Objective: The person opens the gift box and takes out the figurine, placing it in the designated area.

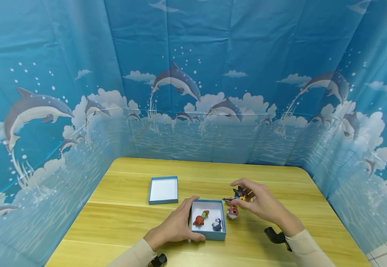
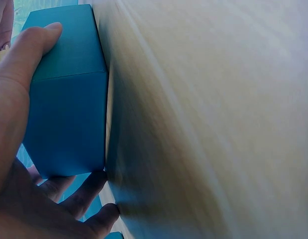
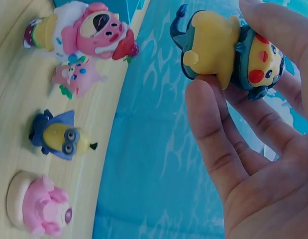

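Observation:
My left hand (image 1: 177, 225) grips a blue box (image 1: 210, 235) with a white inside, thumb at the front and fingers along its left side. In the box lie a reddish-brown figurine (image 1: 198, 220) with a green part and a dark blue and white figurine (image 1: 217, 224). My right hand (image 1: 265, 204) holds a yellow, red-cheeked figurine (image 3: 216, 45) in a dark hooded costume, between thumb and fingers, above the table. Under it stands a pink bear figurine (image 3: 101, 30) on a cone, near the box's right side.
Beside the bear stand a small pink figurine (image 3: 74, 78), a yellow goggled figurine (image 3: 59, 137) in blue and a pink figurine (image 3: 44, 206) on a pale base. A shallow blue-rimmed lid (image 1: 163, 190) lies inside-up behind the box. A dolphin-print curtain (image 1: 193, 137) surrounds the wooden table (image 1: 113, 215).

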Action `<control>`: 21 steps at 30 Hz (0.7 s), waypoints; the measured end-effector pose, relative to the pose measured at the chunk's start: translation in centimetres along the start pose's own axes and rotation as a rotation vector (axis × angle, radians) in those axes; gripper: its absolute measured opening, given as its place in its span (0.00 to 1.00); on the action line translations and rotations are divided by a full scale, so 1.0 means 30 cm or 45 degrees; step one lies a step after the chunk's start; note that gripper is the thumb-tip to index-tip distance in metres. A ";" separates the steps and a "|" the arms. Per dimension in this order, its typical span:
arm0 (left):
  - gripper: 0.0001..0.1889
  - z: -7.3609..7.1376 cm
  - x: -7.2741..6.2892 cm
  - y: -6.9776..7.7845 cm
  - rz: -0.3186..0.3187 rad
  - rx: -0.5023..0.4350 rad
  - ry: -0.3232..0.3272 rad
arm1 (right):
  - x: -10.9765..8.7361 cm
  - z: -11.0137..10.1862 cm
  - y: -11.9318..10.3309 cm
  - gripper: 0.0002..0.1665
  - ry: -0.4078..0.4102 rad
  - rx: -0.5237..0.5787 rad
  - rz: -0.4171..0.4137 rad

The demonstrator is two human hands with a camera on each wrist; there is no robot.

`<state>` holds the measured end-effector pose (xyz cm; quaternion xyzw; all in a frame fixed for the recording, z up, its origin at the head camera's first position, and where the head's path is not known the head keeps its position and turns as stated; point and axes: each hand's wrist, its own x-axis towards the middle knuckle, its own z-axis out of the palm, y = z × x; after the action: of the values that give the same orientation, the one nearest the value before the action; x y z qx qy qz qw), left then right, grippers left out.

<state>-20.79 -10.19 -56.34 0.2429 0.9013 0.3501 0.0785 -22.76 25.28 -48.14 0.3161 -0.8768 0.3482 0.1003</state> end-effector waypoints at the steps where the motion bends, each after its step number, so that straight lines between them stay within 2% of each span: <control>1: 0.73 0.001 0.000 -0.002 0.000 -0.001 0.000 | -0.003 -0.003 0.002 0.25 0.007 -0.001 -0.010; 5: 0.73 0.003 0.000 -0.005 0.000 -0.004 -0.001 | -0.015 -0.016 0.004 0.20 0.033 -0.012 0.001; 12: 0.73 0.004 0.002 -0.008 0.005 -0.006 -0.003 | -0.040 -0.037 0.012 0.17 0.057 -0.078 0.087; 21: 0.73 -0.001 0.004 -0.007 0.004 0.006 -0.008 | -0.073 -0.056 0.032 0.20 0.071 -0.149 0.140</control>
<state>-20.97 -10.27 -56.45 0.2455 0.9015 0.3472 0.0801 -21.73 28.02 -48.30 0.2512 -0.9086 0.3100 0.1236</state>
